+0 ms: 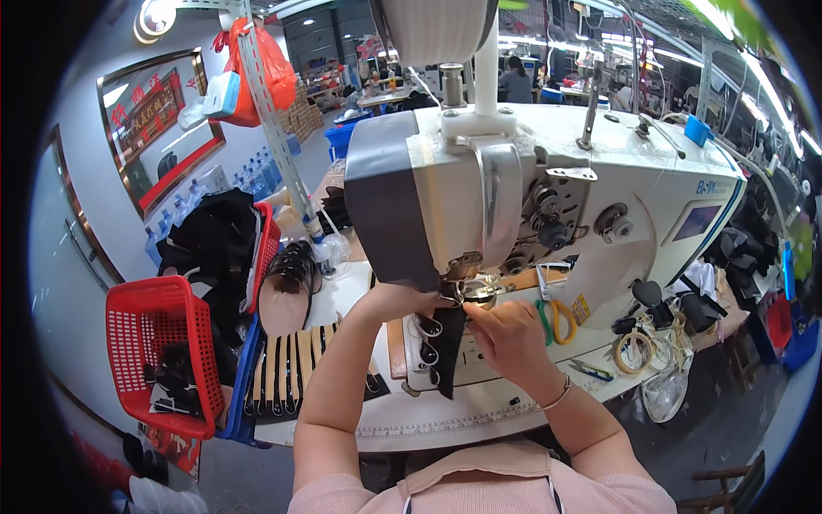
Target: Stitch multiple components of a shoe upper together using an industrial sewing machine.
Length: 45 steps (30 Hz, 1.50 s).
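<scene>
Busy sewing workshop all around us, and right up close is our pale worktop (pixel 445 420) with a measuring strip along its front edge. On it we've got a black fabric strip with white loop trim (pixel 445 351), hanging down from under the needle area. Our right hand (pixel 509 338) rests on the machine bed, fingers pinched on the top end of that strip. Our left hand (pixel 402 300) comes in from the other side, fingers curled on the same strip just below the presser foot. Just right of our right hand lie green and yellow handled scissors (pixel 555 319). Behind both hands sits the big white and grey industrial sewing machine (pixel 548 197). Off left, a red plastic basket (pixel 158 351) holds dark pieces, and further back other people work at tables.
</scene>
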{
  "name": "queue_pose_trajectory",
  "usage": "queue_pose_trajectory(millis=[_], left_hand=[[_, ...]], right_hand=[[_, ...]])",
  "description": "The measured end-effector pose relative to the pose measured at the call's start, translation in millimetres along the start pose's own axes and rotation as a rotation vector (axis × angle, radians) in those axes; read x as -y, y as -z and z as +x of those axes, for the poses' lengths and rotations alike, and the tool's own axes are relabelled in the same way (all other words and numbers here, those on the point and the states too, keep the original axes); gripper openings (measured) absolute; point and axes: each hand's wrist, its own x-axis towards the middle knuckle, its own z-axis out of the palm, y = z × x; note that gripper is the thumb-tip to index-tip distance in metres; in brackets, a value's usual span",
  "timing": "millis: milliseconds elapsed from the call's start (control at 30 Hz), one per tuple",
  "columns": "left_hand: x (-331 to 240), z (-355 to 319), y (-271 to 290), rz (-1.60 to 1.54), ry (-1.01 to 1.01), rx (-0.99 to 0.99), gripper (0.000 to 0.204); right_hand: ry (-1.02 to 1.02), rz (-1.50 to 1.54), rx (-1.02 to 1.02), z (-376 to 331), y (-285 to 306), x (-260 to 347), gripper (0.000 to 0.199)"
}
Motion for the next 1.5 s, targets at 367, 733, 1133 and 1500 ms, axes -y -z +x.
queue_pose_trajectory(millis=[367, 733, 1133, 1500], left_hand=[[-12, -13, -2, -0.040, 0.085, -0.063, 0.029], [-1, -20, -20, -0.349, 0.019, -0.076, 0.030], [20, -18, -39, -0.416, -0.019, -0.240, 0.019], [20, -27, -49, -0.350, 0.035, -0.262, 0.024]], right_hand=[[-0.681, 0.618, -0.214, -8, -11, -30, 0.018], [0.013, 0.130, -0.024, -3, -2, -8, 0.022], [0.057, 0.173, 0.094, 14, 12, -25, 0.019], [0.089, -0.029, 0.237, 9, 36, 7, 0.031]])
